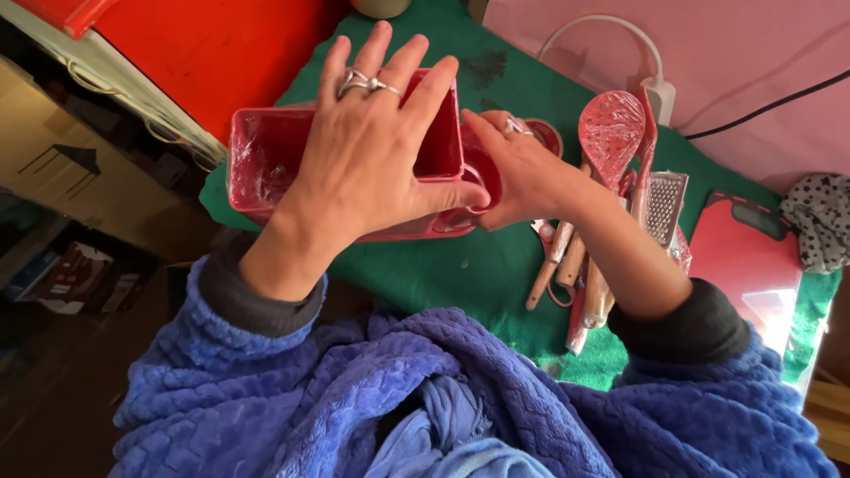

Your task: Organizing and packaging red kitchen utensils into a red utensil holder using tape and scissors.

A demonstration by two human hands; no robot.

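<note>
A red rectangular plastic container, wrapped in clear film, lies on a green cloth. My left hand lies flat over its top with fingers spread and thumb along the near edge, gripping it. My right hand grips a small round red cup pressed against the container's right end. Both hands wear rings.
Right of my hands lies a bundle of red wooden-handled kitchen utensils with a metal grater, all film-wrapped. A red cutting board sits further right, beside a spotted cloth. A white power strip with cable lies behind.
</note>
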